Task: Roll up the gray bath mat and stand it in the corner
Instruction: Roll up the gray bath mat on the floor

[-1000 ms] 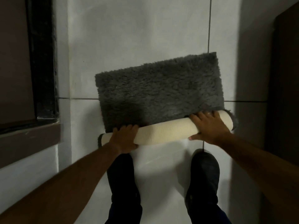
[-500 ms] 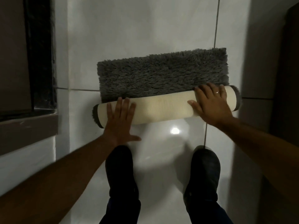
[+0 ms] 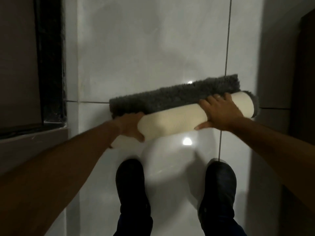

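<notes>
The gray bath mat (image 3: 179, 97) lies on the white tiled floor, mostly rolled into a thick tube whose cream backing (image 3: 172, 121) faces me. Only a narrow strip of gray pile still lies flat beyond the roll. My left hand (image 3: 131, 125) grips the left end of the roll, fingers curled over its top. My right hand (image 3: 219, 111) presses on the right part of the roll, fingers spread over it and thumb at its near side. The roll's right end shows a gray fringe.
My two dark shoes (image 3: 133, 186) (image 3: 218, 186) stand on the glossy floor just behind the roll. A dark door frame and a brown threshold (image 3: 34, 137) run along the left. A dark wall or door (image 3: 303, 99) closes off the right side.
Both hands have pushed the roll further away from me. The roll has grown thicker and the flat gray part has shrunk to a narrow strip. My left hand went from flat to gripping.
</notes>
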`<action>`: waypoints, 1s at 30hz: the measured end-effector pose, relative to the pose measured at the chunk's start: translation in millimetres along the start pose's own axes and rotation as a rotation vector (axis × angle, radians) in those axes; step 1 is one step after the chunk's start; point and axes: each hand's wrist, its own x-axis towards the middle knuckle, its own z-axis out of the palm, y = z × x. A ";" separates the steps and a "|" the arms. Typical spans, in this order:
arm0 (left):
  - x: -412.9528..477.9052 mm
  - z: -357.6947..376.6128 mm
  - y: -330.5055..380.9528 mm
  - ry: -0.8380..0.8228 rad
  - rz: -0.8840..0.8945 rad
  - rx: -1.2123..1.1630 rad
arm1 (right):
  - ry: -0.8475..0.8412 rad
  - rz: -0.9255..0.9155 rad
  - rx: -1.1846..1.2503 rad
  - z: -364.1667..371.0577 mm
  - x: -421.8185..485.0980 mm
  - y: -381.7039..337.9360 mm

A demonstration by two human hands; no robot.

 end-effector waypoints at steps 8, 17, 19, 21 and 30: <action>0.4 -4.0 -1.2 0.170 0.049 0.254 | -0.286 -0.041 0.038 -20.5 21.4 3.8; 3.3 -34.0 -6.0 0.129 -0.008 0.166 | -0.139 -0.096 0.220 -20.5 39.5 16.4; 0.3 -31.7 -3.4 0.113 0.002 0.118 | -0.160 -0.120 0.199 -23.5 39.1 13.6; -7.3 -29.7 3.5 0.089 0.021 0.008 | -0.178 -0.144 0.192 -30.0 38.3 6.4; -57.9 -56.0 33.1 0.649 0.268 0.552 | -0.341 -0.205 0.313 -82.3 67.9 -60.9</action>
